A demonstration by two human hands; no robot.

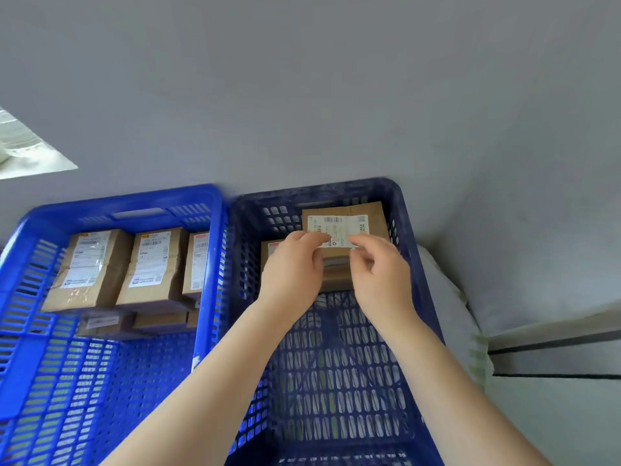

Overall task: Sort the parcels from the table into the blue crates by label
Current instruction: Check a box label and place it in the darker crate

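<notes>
both hands are down inside the dark blue crate [416, 250], at its far end. the brown cardboard parcel [349, 227] sits under the fingertips, long axis running left to right, its white printed label [337, 228] facing up with the barcode along the far edge. the left hand [292, 264] pinches the label's near left corner, and the right hand [379, 267] pinches its near right edge with curled fingers. a second parcel [270, 250] peeks out just left of the left hand. in the bright blue crate [215, 264], to the left of both hands, labelled parcels [151, 264] stand in a row.
</notes>
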